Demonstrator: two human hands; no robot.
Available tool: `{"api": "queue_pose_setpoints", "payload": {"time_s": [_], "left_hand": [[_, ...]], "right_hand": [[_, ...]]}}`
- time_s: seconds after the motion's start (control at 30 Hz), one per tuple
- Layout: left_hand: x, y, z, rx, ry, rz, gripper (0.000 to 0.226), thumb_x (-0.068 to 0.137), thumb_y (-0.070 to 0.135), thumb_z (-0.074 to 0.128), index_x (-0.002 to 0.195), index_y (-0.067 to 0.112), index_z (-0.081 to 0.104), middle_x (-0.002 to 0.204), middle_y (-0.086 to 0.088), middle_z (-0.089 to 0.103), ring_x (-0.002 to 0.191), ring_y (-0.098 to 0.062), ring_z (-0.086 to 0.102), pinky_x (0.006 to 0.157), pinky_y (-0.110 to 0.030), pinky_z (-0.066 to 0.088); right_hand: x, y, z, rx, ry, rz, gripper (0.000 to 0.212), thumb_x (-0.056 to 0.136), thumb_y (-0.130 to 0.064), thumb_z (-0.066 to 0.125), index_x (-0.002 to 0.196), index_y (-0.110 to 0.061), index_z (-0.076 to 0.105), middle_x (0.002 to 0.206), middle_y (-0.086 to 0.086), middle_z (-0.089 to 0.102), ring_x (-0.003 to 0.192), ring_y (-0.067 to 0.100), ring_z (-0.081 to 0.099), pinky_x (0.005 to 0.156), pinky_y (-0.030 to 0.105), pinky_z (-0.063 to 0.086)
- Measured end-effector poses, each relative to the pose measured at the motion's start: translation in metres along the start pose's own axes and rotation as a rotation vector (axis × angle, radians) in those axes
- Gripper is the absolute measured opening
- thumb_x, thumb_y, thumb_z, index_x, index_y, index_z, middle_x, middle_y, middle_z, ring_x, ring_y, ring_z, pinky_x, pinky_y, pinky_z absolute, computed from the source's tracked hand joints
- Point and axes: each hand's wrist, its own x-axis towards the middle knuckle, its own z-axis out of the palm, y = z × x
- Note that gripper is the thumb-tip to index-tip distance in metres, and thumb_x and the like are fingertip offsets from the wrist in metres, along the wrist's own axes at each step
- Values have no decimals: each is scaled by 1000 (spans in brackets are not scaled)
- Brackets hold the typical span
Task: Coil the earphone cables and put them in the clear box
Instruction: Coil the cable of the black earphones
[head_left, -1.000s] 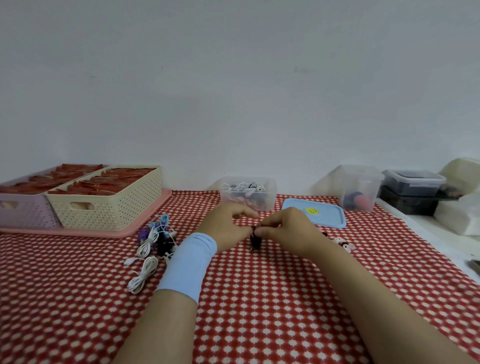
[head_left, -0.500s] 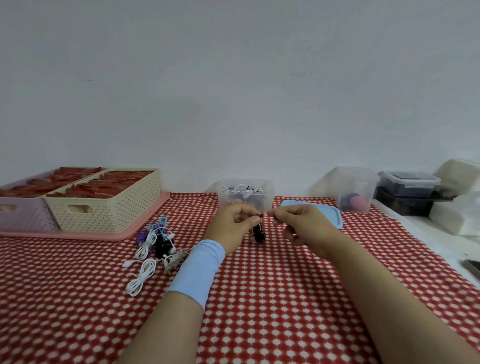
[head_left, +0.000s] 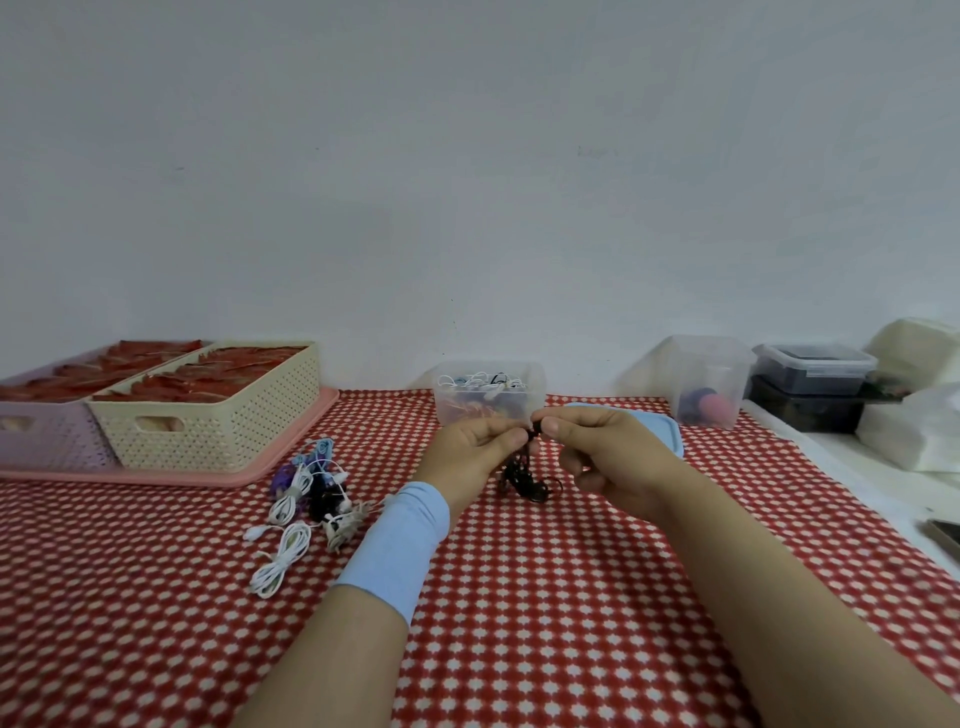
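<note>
Above the red-and-white checked tablecloth (head_left: 545, 597), the person's left hand (head_left: 470, 449) and right hand (head_left: 605, 457) meet thumb to thumb, each pinched shut on the top of a black earphone cable (head_left: 524, 475). Its loose loops hang down between the palms, the lowest strands close to the cloth or just touching it (which of the two cannot be told). Holding it up this way probably lets the tangle fall straight, so that it can be wound into a neat coil. Directly behind the hands stands the clear box (head_left: 491, 397), lid off, already holding several white and dark cables; it sits within easy reach so a finished coil can go straight in. Its pale blue lid (head_left: 670, 434) lies just to the right, mostly hidden by the right hand. To the left, near the wristband (head_left: 395, 545), a pile of earphones (head_left: 306, 499) waits on the cloth, apparently the remaining stock. By this reckoning the task is partway through.
</note>
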Motion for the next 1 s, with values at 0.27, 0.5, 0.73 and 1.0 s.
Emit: {"api": "queue_pose_setpoints", "payload": {"time_s": [0.27, 0.5, 0.73, 1.0], "left_hand": [[-1, 1, 5, -177, -40, -57, 15, 94, 23, 62, 95, 24, 77, 90, 0, 76, 94, -16, 68, 97, -37, 50], [-2, 7, 10, -430, -83, -142, 18, 97, 16, 55, 102, 8, 71, 79, 2, 71, 75, -7, 67, 69, -22, 54], [-7, 11, 14, -488, -119, -141, 18, 98, 13, 51, 98, 6, 67, 71, 5, 70, 66, -4, 66, 61, -18, 53], [-9, 12, 14, -492, -149, -150, 19, 99, 11, 49, 101, 6, 68, 67, 5, 67, 63, -2, 63, 61, -16, 51]], "right_hand": [[-3, -2, 0, 94, -95, 67, 19, 89, -18, 64, 103, -14, 77, 86, 4, 71, 53, 8, 44, 40, 15, 27], [-5, -6, 2, 106, -129, 63, 25, 85, -22, 65, 106, -13, 73, 87, 1, 71, 55, 7, 47, 38, 14, 28], [-7, -5, 1, 122, -146, 66, 25, 82, -23, 67, 104, -15, 74, 84, 0, 69, 54, 7, 46, 37, 14, 28], [-9, -9, 1, 54, -159, 95, 19, 80, -26, 68, 94, -20, 80, 82, -3, 70, 54, 8, 44, 38, 14, 24]]}}
